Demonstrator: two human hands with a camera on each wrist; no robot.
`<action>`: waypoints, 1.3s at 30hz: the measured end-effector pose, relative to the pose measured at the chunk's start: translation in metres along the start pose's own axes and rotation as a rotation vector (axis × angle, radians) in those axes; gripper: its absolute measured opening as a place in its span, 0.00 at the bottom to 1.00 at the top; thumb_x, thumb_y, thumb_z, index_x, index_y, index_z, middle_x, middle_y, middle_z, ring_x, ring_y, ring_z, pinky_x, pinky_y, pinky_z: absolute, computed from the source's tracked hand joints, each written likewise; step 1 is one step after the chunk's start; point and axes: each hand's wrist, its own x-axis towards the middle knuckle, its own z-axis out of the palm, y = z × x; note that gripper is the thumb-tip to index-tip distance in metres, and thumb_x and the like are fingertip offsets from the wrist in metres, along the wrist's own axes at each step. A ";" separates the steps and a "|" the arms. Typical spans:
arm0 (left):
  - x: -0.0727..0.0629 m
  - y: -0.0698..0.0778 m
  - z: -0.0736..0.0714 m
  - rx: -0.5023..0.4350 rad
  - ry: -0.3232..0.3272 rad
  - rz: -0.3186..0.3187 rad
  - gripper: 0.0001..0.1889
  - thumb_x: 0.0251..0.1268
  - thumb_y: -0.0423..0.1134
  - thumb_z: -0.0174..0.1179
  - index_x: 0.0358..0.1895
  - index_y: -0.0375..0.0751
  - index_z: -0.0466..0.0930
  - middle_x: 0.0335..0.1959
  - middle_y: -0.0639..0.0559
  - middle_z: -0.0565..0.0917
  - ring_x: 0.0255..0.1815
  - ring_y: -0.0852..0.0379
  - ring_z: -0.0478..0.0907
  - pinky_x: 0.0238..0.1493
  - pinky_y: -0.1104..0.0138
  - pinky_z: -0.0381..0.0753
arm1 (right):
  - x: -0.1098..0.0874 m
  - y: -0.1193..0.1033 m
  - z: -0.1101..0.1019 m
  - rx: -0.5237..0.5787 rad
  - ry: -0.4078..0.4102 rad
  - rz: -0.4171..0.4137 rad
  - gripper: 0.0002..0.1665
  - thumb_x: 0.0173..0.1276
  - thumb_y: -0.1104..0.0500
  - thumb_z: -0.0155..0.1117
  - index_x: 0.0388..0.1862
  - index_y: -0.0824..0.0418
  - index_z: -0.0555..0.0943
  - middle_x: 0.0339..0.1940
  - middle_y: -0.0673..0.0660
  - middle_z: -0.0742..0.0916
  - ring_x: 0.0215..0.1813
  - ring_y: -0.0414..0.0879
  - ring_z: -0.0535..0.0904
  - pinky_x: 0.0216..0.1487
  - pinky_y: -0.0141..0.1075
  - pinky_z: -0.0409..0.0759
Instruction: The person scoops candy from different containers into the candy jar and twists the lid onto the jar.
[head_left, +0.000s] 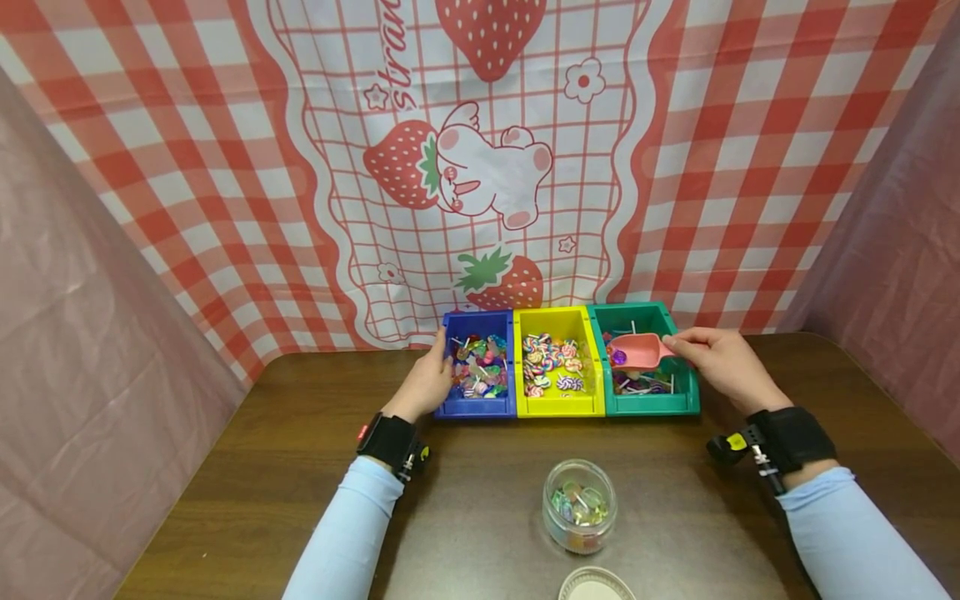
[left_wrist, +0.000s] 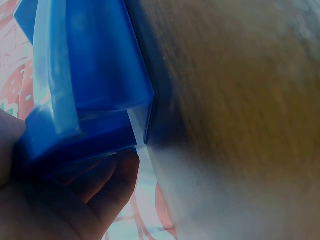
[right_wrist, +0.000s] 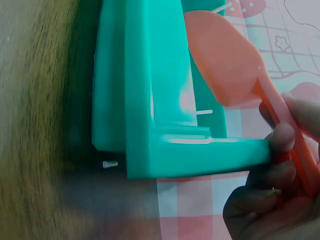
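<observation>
My right hand (head_left: pixel 723 362) pinches the handle of a pink scoop (head_left: pixel 636 352) over the green bin (head_left: pixel 651 406). A purple candy charm (head_left: pixel 618 357) lies at the scoop's mouth. In the right wrist view the scoop (right_wrist: pixel 227 57) is tilted, and the fingers touch the bin's edge. My left hand (head_left: pixel 426 383) grips the outer side of the blue bin (head_left: pixel 474 407); in the left wrist view the thumb and fingers wrap the bin's corner (left_wrist: pixel 50 137). Between them stands a yellow bin (head_left: pixel 561 407) of swirled lollipop charms (head_left: pixel 551 354). Mixed charms (head_left: pixel 480 367) fill the blue bin's bottom.
A clear jar (head_left: pixel 580 533) partly filled with greenish and other charms stands in front of the bins. Nearer the front edge lies a pale round lid (head_left: pixel 595 587). A red checked cloth (head_left: pixel 720 208) hangs right behind the bins on the brown table (head_left: pixel 300 467).
</observation>
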 end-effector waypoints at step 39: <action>0.000 0.000 -0.001 -0.009 -0.031 -0.022 0.32 0.80 0.35 0.42 0.80 0.34 0.40 0.68 0.31 0.71 0.39 0.47 0.78 0.42 0.56 0.74 | 0.004 0.011 0.001 -0.008 0.024 0.010 0.42 0.73 0.32 0.51 0.61 0.69 0.79 0.57 0.70 0.81 0.54 0.62 0.72 0.54 0.57 0.72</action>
